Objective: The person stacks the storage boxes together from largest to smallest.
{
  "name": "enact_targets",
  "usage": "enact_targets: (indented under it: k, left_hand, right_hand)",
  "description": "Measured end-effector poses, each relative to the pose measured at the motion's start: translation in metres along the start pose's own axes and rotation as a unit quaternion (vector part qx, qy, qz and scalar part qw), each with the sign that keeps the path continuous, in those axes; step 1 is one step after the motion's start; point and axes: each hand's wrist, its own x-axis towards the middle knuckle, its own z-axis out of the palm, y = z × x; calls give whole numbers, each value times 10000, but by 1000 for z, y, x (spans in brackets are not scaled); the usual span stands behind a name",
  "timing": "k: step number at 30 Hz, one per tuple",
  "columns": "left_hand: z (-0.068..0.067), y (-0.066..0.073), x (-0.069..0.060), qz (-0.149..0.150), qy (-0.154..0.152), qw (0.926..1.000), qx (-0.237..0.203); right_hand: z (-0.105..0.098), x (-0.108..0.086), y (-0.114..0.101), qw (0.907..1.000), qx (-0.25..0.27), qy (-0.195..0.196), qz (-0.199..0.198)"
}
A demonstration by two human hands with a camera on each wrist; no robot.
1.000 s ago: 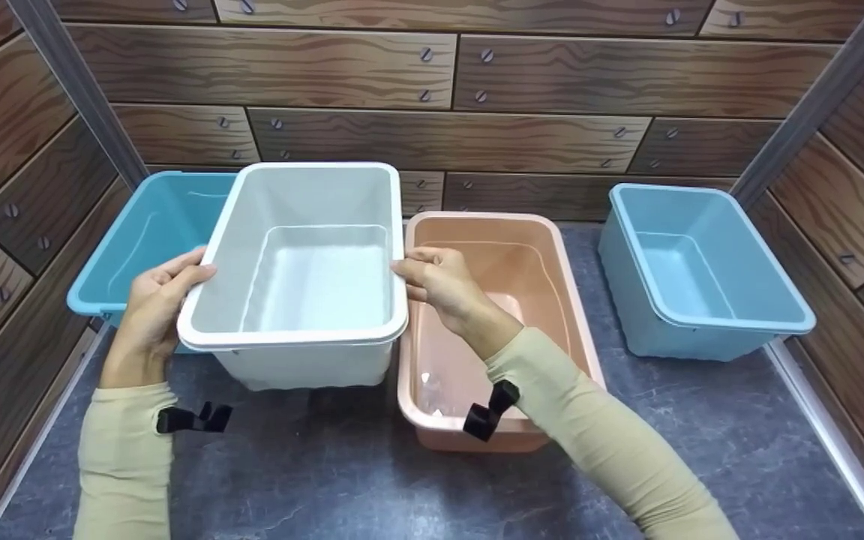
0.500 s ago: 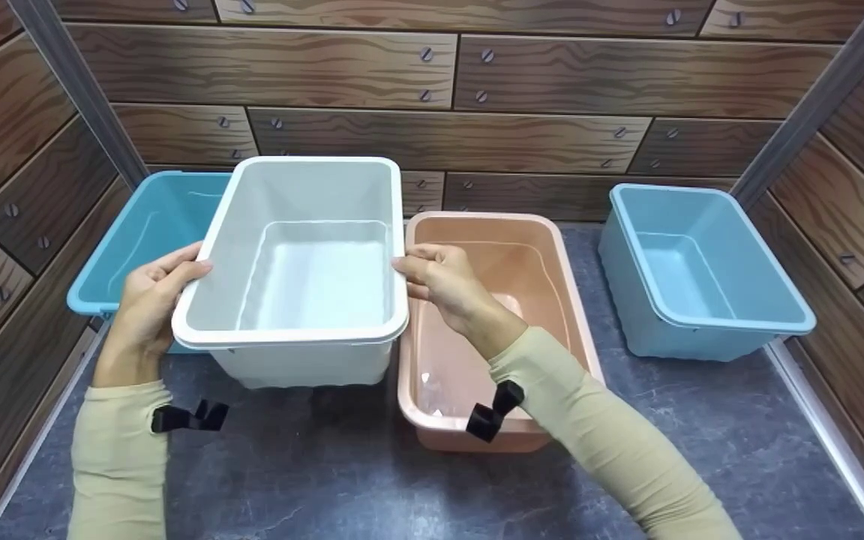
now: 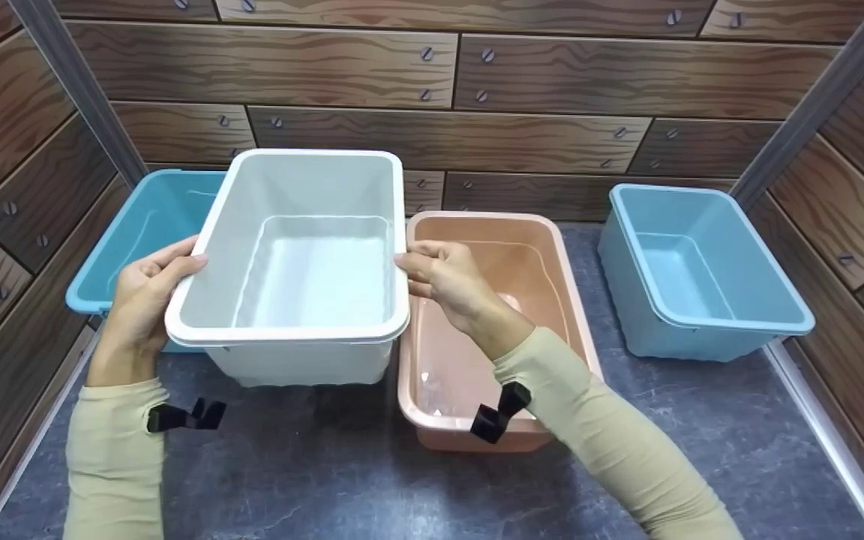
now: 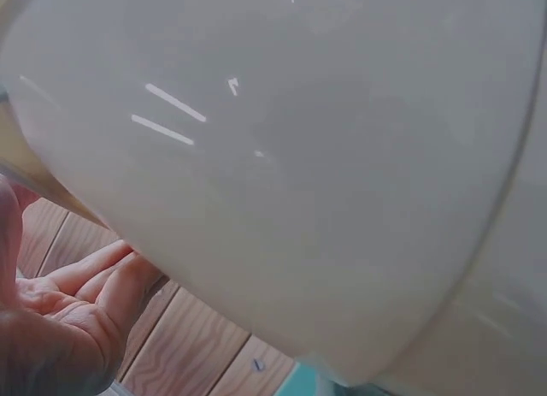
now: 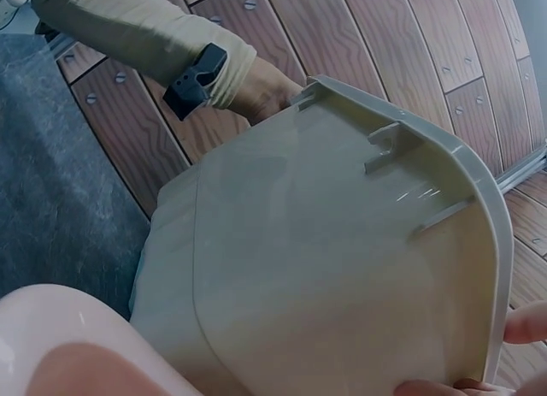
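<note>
Beside the left wall: teal bin [image 3: 151,225], partly hidden by the white bin. Left hand [image 3: 139,304] grips the white bin's left rim, thumb over the edge, other fingers outside. White bin [image 3: 316,277] at left of centre, mouth up, seemingly raised off the desk [image 3: 312,472]. Right hand [image 3: 451,289] pinches the opposite rim, thumb on the lip, fingers bent against the outer side. Holds set on facing long sides, probably for balance; jutting lip likely gives purchase. Peach bin [image 3: 454,345] just right, on the desk, under the right forearm. Far right, well apart: light blue bin [image 3: 694,277], perhaps kept aside for elbow room.
</note>
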Motion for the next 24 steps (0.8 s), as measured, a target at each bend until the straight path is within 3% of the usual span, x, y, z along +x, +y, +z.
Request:
enact_targets:
  k: [24]
  left_hand:
    - [5,9,-5,222,-17,9997,76]
  right_hand:
    - [-3,-10,-9,9999,152,-4,-5]
